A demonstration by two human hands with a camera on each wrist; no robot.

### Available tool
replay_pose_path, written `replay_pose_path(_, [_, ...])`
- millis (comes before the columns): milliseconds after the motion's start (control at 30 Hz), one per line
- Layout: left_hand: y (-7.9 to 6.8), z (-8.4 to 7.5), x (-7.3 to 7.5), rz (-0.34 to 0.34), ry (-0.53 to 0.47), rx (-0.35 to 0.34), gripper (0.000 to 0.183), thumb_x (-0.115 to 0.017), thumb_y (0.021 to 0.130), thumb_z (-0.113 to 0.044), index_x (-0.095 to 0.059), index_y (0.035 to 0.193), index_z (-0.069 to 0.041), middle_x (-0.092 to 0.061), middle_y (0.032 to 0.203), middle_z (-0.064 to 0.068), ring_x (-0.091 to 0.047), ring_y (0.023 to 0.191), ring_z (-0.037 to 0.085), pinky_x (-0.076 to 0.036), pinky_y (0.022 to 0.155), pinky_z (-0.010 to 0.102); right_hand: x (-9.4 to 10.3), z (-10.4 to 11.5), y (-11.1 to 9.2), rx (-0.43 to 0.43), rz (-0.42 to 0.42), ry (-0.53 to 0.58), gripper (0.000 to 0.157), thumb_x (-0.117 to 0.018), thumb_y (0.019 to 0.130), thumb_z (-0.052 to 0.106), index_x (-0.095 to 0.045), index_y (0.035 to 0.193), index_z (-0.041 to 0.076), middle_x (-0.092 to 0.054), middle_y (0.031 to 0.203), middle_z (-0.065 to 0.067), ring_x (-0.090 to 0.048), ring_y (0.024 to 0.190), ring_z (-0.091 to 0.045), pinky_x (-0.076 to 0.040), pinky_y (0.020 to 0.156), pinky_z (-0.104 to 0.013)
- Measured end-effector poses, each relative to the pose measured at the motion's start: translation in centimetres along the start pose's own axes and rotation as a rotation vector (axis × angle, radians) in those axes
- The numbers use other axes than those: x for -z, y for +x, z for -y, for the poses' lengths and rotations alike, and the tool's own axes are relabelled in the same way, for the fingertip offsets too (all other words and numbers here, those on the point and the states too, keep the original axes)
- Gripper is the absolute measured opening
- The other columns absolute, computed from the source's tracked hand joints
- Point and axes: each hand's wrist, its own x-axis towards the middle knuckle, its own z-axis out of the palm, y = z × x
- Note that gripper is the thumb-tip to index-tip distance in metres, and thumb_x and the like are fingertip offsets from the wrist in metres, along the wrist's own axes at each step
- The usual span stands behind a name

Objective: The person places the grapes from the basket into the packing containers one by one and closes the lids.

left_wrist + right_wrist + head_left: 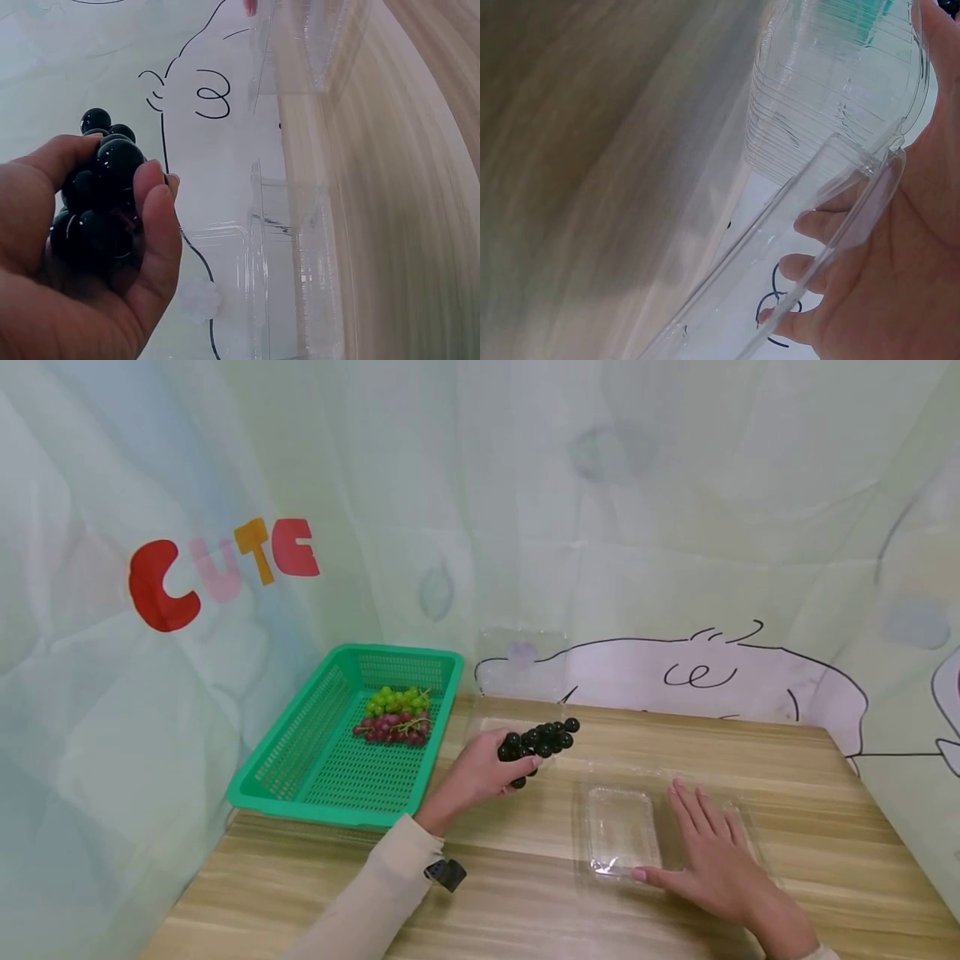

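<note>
A bunch of black grapes (pixel 551 739) is gripped by my left hand (pixel 480 768), held up over the table. In the left wrist view, the thumb and fingers curl round the shiny round grapes (pixel 120 169). My right hand (pixel 712 864) lies with fairly straight, spread fingers on a clear plastic box (pixel 621 827) standing on the table. Ridged clear walls (pixel 795 112) of that box show beside the palm in the right wrist view. Beyond the left hand, a second clear plastic box has its lid (pixel 522 660) raised.
At the left stands a green plastic basket (pixel 262 806) with slotted sides. Green grapes (pixel 397 700) and red grapes (pixel 392 729) lie inside it. A printed cloth (pixel 600 543) rises behind the wooden table (pixel 525 877).
</note>
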Motion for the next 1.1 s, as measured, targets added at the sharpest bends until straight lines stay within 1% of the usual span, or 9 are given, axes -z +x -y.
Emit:
replay_pose_path(100, [0.2,0.0,-0.4,-0.001,0.020,-0.008,0.028,-0.074,0.093,-0.031,-0.066,0.106,-0.008,-0.064,0.074,0.003,-0.065,0.064,0.030,-0.049,0.051,0.024,0.0,-0.1,0.0,-0.003,0.004,-0.001,0.124,-0.071,0.078,0.072,-0.012,0.162,0.003,-0.021,0.166,-0.022,-0.017,0.151,-0.049,-0.018,0.109,-0.078])
replay_pose_path(167, [0.2,0.0,-0.6,-0.001,0.025,-0.009,0.027,-0.075,0.093,-0.031,-0.066,0.105,-0.008,-0.065,0.075,0.003,-0.065,0.065,0.029,-0.049,0.051,0.024,0.0,0.0,0.0,-0.005,0.004,0.002,0.124,-0.070,0.078,0.073,-0.011,0.162,0.003,-0.021,0.166,-0.022,-0.017,0.151,-0.049,-0.018,0.109,-0.078])
replay_pose_path(367, [0.5,0.0,-1.2,-0.016,0.075,-0.019,0.028,-0.074,0.093,-0.034,-0.068,0.107,-0.010,-0.067,0.080,0.001,-0.060,0.061,0.015,-0.051,0.052,0.026,-0.1,-0.1,-0.1,-0.010,0.004,0.007,0.124,-0.069,0.079,0.074,-0.011,0.162,0.003,-0.020,0.166,-0.022,-0.015,0.151,-0.049,-0.017,0.110,-0.078])
replay_pose_path(467, [0.6,0.0,-1.5,-0.022,0.099,-0.024,0.029,-0.075,0.092,-0.035,-0.068,0.108,-0.011,-0.068,0.082,0.001,-0.059,0.062,0.012,-0.051,0.053,0.026,-0.1,0.0,-0.1,-0.016,0.009,0.010,0.124,-0.068,0.079,0.075,-0.011,0.162,0.004,-0.020,0.166,-0.021,-0.015,0.151,-0.049,-0.016,0.110,-0.078])
replay_pose_path(733, [1.0,-0.4,-2.3,-0.019,0.154,-0.058,0.031,-0.074,0.093,-0.032,-0.070,0.113,-0.010,-0.069,0.089,-0.001,-0.060,0.069,0.009,-0.052,0.057,0.024,0.1,0.2,-0.1,-0.011,0.002,0.006,0.124,-0.070,0.078,0.074,-0.011,0.162,0.004,-0.021,0.166,-0.021,-0.016,0.151,-0.049,-0.017,0.110,-0.078])
replay_pose_path(833, [1.1,-0.6,-2.5,-0.016,0.162,-0.060,0.033,-0.074,0.093,-0.033,-0.069,0.115,-0.009,-0.069,0.091,-0.001,-0.060,0.069,0.010,-0.052,0.058,0.024,0.1,0.2,-0.1,-0.013,0.006,0.006,0.124,-0.070,0.078,0.073,-0.011,0.162,0.003,-0.021,0.166,-0.021,-0.016,0.151,-0.049,-0.018,0.109,-0.078])
replay_pose_path(1033, [1.3,-0.9,-3.1,-0.002,0.167,-0.049,0.033,-0.075,0.092,-0.036,-0.069,0.112,-0.010,-0.068,0.089,0.000,-0.058,0.067,0.011,-0.051,0.055,0.025,0.0,0.1,-0.1,-0.016,0.008,0.010,0.124,-0.070,0.079,0.074,-0.011,0.162,0.004,-0.020,0.166,-0.021,-0.014,0.151,-0.049,-0.017,0.109,-0.079])
replay_pose_path(1100, [1.4,-0.9,-3.2,0.000,0.179,-0.056,0.033,-0.075,0.092,-0.036,-0.069,0.112,-0.010,-0.068,0.092,0.000,-0.058,0.068,0.010,-0.052,0.056,0.024,-0.1,0.0,-0.1,-0.016,0.007,0.011,0.124,-0.070,0.079,0.073,-0.010,0.162,0.004,-0.020,0.166,-0.021,-0.015,0.151,-0.049,-0.018,0.109,-0.078])
